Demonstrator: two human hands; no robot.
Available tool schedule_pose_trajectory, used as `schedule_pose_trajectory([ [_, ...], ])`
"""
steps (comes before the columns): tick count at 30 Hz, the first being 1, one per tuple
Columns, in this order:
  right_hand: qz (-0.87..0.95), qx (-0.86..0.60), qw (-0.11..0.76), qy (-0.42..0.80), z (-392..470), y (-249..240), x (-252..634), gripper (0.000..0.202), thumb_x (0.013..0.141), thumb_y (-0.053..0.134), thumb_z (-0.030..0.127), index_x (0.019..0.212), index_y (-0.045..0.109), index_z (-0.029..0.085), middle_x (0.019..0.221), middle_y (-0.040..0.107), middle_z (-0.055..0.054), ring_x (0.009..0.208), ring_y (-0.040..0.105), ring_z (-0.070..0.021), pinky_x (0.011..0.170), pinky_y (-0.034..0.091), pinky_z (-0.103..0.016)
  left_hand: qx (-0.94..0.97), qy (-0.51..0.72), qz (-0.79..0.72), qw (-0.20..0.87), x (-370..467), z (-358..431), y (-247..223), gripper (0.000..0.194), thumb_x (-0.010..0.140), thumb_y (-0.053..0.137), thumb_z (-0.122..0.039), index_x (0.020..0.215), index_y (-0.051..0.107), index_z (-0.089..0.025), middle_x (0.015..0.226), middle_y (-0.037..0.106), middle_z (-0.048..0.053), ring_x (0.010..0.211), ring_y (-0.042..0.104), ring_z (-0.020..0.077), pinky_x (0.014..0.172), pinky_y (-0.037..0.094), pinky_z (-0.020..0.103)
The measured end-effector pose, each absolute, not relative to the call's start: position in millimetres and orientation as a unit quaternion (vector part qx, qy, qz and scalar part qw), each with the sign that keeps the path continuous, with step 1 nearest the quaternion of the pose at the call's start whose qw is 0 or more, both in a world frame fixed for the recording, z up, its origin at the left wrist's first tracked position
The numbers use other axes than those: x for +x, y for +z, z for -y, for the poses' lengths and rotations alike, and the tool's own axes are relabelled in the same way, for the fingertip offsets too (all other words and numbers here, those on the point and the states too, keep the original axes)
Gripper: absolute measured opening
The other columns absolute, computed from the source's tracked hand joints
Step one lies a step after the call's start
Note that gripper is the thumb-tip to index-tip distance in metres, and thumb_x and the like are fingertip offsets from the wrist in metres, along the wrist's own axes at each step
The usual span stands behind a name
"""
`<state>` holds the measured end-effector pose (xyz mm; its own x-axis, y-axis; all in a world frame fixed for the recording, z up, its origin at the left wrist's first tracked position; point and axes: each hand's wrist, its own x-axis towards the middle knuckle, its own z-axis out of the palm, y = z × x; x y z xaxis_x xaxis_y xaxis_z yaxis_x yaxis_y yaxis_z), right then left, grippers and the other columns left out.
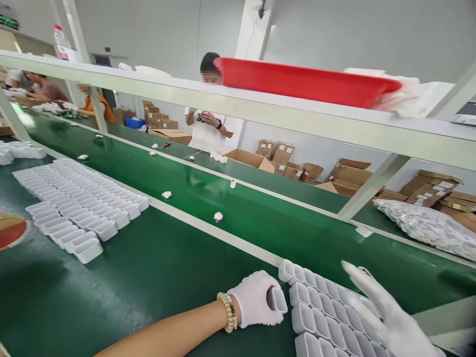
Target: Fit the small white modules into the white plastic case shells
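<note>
My left hand, in a white glove with a beaded bracelet at the wrist, is closed around a small white plastic cup with a rounded rectangular mouth. Just right of it, packed rows of the same white cups stand on the green table. Over the right part of these rows hovers my right hand, also gloved, its fingers stretched out and apart. It appears to hold nothing, though its palm side is partly hidden.
A large block of white cups stands at the left. Small white parts lie along the green conveyor belt. A shelf with a red basin crosses above. Beyond the belt, a co-worker handles something; a plastic bag lies right.
</note>
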<state>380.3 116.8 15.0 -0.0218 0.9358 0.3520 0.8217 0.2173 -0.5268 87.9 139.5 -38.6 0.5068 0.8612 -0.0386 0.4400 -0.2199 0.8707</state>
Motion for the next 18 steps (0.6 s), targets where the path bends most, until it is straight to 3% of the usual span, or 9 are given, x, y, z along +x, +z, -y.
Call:
schedule_pose_trajectory([
  [2, 0.745, -0.585, 0.284, 0.149, -150.7, 25.6, 330.6, 0.051, 0.087, 0.058, 0.045, 0.137, 0.054, 0.034, 0.140, 0.059, -0.005, 0.127, 0.056, -0.0315, 0.101, 0.054, -0.046, 0.752, 0.222, -0.417, 0.459, 88.2, -140.8, -36.3, 0.025, 0.062, 0.076, -0.036, 0.082, 0.073, -0.021, 0.094, 0.070, 0.003, 0.082, 0.067, 0.0214, 0.072, 0.055, 0.029],
  [4, 0.794, -0.515, 0.180, 0.267, -193.2, 27.2, 273.8, 0.050, 0.088, 0.057, 0.029, 0.137, 0.053, 0.025, 0.138, 0.059, -0.010, 0.122, 0.060, -0.0289, 0.105, 0.049, -0.049, 0.751, 0.217, -0.408, 0.472, 88.4, -141.8, -35.1, 0.023, 0.064, 0.074, -0.035, 0.082, 0.074, -0.021, 0.089, 0.072, 0.002, 0.080, 0.068, 0.0206, 0.071, 0.055, 0.028],
  [7, 0.801, -0.497, 0.146, 0.300, -258.3, 14.7, 196.8, 0.055, 0.084, 0.061, 0.012, 0.137, 0.052, 0.025, 0.127, 0.064, -0.011, 0.110, 0.065, -0.0238, 0.098, 0.054, -0.044, 0.756, 0.205, -0.393, 0.482, 88.9, -143.7, -36.0, 0.020, 0.066, 0.074, -0.036, 0.080, 0.075, -0.022, 0.082, 0.073, 0.001, 0.080, 0.068, 0.0209, 0.071, 0.055, 0.028],
  [9, 0.800, -0.497, 0.134, 0.308, -292.5, 2.4, 160.9, 0.055, 0.087, 0.063, 0.013, 0.139, 0.048, 0.022, 0.127, 0.062, -0.012, 0.108, 0.064, -0.0248, 0.091, 0.056, -0.046, 0.757, 0.203, -0.386, 0.486, 89.9, -145.8, -38.0, 0.019, 0.066, 0.076, -0.036, 0.079, 0.075, -0.022, 0.079, 0.073, 0.000, 0.080, 0.069, 0.0212, 0.072, 0.055, 0.028],
  [13, 0.801, -0.490, 0.130, 0.320, -327.4, -13.8, 131.8, 0.034, 0.091, 0.065, 0.023, 0.124, 0.059, 0.019, 0.127, 0.060, -0.010, 0.107, 0.062, -0.0233, 0.093, 0.053, -0.047, 0.744, 0.199, -0.394, 0.501, 92.2, -149.8, -42.2, 0.015, 0.063, 0.079, -0.033, 0.072, 0.073, -0.023, 0.073, 0.071, -0.001, 0.076, 0.068, 0.0215, 0.071, 0.056, 0.029],
  [18, 0.772, -0.487, 0.157, 0.377, -325.4, -16.1, 148.9, 0.017, 0.091, 0.065, 0.027, 0.104, 0.065, 0.015, 0.106, 0.068, -0.005, 0.093, 0.066, -0.0194, 0.084, 0.056, -0.041, 0.705, 0.255, -0.384, 0.539, 89.8, -147.2, -46.8, 0.020, 0.062, 0.079, -0.030, 0.078, 0.070, -0.022, 0.081, 0.072, -0.001, 0.080, 0.067, 0.0200, 0.074, 0.056, 0.030],
])
